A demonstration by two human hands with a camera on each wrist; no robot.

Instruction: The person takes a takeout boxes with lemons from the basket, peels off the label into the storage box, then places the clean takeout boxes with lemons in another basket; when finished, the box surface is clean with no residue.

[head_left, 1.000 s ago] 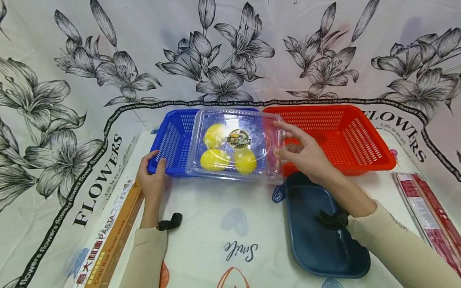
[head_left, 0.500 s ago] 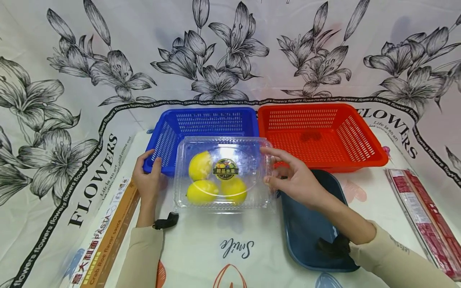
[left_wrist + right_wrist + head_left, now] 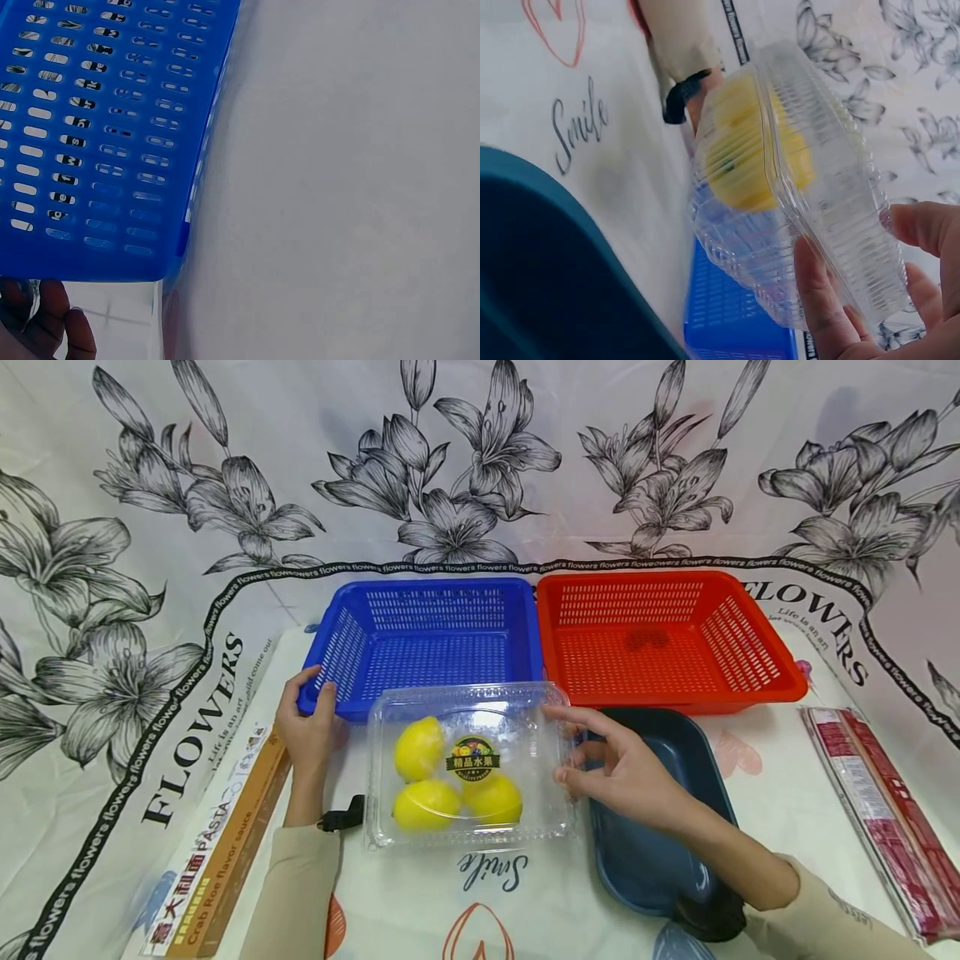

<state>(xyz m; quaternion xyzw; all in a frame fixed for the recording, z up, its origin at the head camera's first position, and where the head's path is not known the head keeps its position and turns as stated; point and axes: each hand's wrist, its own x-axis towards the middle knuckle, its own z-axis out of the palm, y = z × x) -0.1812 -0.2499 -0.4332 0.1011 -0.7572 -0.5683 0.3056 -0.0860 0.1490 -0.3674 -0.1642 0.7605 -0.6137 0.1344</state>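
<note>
Right grip (image 3: 626,777): grasping; your thumb and fingers pinch the right edge of the clear box, and the right wrist view shows them on either side of its plastic.
Left grip (image 3: 307,727): grasping too; your fingers and thumb hold the near left corner of the blue basket (image 3: 431,656).
Clear box (image 3: 525,735): in front of the blue basket, between your two hands; from the head view its far edge overlaps the basket's near rim, but you cannot tell whether they touch, nor whether the box rests on the desk (image 3: 420,902).
Lemons (image 3: 426,804): three yellow ones inside the clear box, two side by side along your edge, one behind them to the left.
Sticker (image 3: 472,759): round, dark and printed with fruit, on the middle of the box's top.
Red basket (image 3: 660,672): just right of the blue one, both at the back against the floral cloth (image 3: 480,468).
Dark blue tray (image 3: 645,860): in front of the red basket, partly hidden under your right forearm.
Pasta box (image 3: 225,852): long and narrow, lying slantwise along your left, near your left sleeve.
Red packets (image 3: 873,818): long, at the far right of your desk.
</note>
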